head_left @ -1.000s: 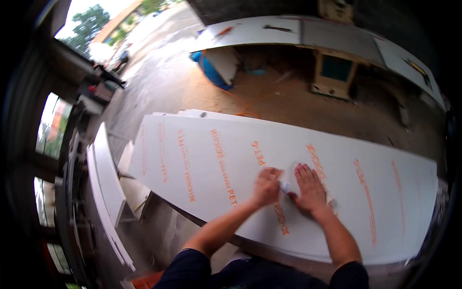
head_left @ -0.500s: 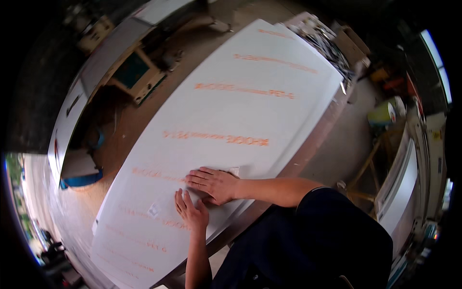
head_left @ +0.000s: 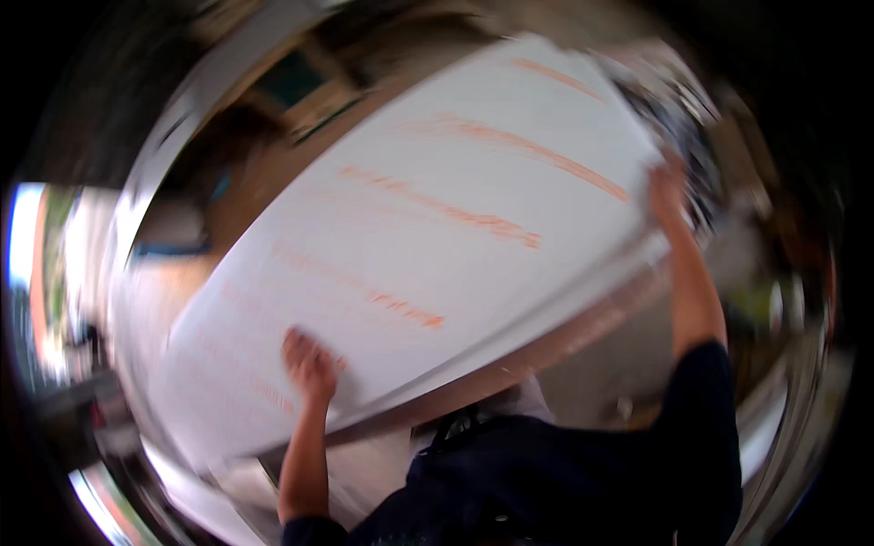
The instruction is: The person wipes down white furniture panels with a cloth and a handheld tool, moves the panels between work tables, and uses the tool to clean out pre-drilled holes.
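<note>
A long white sheet (head_left: 401, 264) with rows of orange print lies across a table, its print smeared by motion. My left hand (head_left: 311, 366) is over the near left part of the sheet; its fingers are bent but too blurred to tell what, if anything, is in them. With the arm stretched out, my right hand (head_left: 667, 189) is at the sheet's right edge, near the far corner. Blur hides whether its fingers grip that edge or only touch it. Along the near side, a brownish table edge (head_left: 583, 332) shows below the sheet.
A heap of dark and silvery scraps (head_left: 696, 155) lies beyond the far right corner. To the left stands another table with a pale top (head_left: 150, 182), and a wooden box (head_left: 300, 86) is near it. A green can (head_left: 760, 305) stands at the right.
My hands, earlier side by side flat on the sheet, are now far apart. The right has swung out to the far right edge; the left is farther left. The whole view has turned and blurred.
</note>
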A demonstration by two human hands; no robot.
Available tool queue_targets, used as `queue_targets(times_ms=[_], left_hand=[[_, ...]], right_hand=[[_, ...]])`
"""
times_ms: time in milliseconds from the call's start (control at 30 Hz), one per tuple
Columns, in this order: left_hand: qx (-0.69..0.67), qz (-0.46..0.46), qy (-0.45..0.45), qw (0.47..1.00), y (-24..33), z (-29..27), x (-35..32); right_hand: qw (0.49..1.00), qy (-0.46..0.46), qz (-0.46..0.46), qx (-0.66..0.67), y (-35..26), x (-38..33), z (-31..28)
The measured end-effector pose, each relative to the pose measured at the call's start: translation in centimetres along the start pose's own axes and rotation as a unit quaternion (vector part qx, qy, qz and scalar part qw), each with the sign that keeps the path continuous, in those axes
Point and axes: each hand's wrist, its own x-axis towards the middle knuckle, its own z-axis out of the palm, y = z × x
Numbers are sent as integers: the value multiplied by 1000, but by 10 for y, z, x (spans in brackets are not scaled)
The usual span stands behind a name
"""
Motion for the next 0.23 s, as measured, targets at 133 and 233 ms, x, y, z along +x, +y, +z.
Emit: queue_targets(times_ms=[133, 233], left_hand=[[-28, -253, -77, 964, 69, 6, 12], [-14, -180, -67, 981, 117, 3, -12]], right_hand=[[935, -25, -110, -335, 41, -53, 17], [985, -95, 107, -96, 4, -40, 30]])
